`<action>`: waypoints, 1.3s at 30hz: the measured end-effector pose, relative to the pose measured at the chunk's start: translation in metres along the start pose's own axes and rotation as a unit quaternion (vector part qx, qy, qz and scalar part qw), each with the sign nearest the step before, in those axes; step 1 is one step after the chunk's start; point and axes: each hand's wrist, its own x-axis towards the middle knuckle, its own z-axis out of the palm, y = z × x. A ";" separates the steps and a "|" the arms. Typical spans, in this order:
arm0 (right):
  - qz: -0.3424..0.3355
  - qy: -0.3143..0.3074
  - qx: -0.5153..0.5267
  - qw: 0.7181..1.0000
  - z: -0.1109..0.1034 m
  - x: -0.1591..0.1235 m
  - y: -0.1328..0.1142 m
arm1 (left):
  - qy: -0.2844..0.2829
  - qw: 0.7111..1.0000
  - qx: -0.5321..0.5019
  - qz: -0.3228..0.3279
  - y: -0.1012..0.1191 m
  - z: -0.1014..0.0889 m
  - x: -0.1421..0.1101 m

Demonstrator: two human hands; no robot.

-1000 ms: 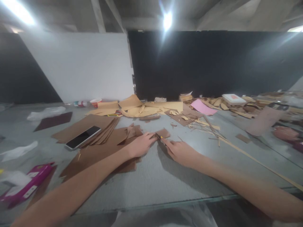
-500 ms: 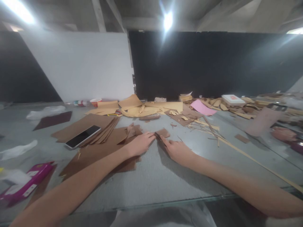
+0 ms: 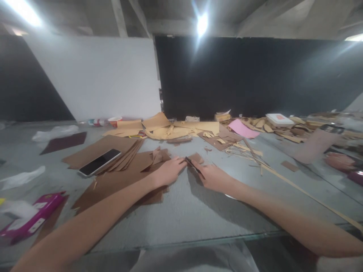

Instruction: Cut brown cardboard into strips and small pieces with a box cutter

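Observation:
Over the middle of the grey table, a thin dark brown piece [image 3: 196,168], like leather or card, is held up on edge between my hands. My left hand [image 3: 169,172] is closed, its fingertips pinching the far end of that piece. At its near end the fingers of my right hand [image 3: 213,176] are closed on it. Just behind lies a small flat brown piece [image 3: 196,158]. Under my left forearm are larger brown sheets [image 3: 113,188], some crumpled near my left hand. A thin white edge shows beneath my right wrist; I cannot tell what it belongs to.
A phone [image 3: 100,162] lies on stacked brown sheets [image 3: 85,152] to the left, with a magenta object [image 3: 36,217] nearer. Tan scraps [image 3: 181,130], a pink sheet [image 3: 243,128] and a white box [image 3: 280,119] line the back. Long strips [image 3: 295,184] cross the right; another person's hand [image 3: 338,161] is beyond.
My right fingers have shifted along the dark brown piece, and more of it shows. A white edge now appears beneath my right wrist. My left hand stays in place.

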 end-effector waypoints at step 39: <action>-0.009 -0.035 0.016 0.999 -0.039 -0.040 -0.003 | -0.044 0.998 0.022 -0.026 0.009 -0.006 0.007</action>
